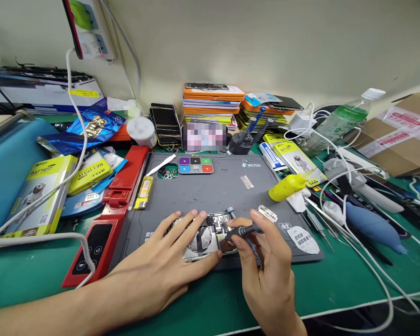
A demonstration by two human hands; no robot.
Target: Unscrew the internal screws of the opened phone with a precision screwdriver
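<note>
- An open, flat phone (201,240) with shiny metal and a round part inside lies under the left fingers.
- The left hand (173,259) is flat on it, fingers spread apart.
- The right hand (269,263) has its thumb and fingers clamped on a thin, dark screwdriver (245,231).
- A smooth gray mat (203,193) is below the fingers.
- Just past the right fingertips is a flat metal blade (268,214), then a yellow plastic bottle (284,188).

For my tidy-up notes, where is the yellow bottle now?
In the head view, the yellow bottle is at the right edge of the grey mat, beyond the right hand.
</note>
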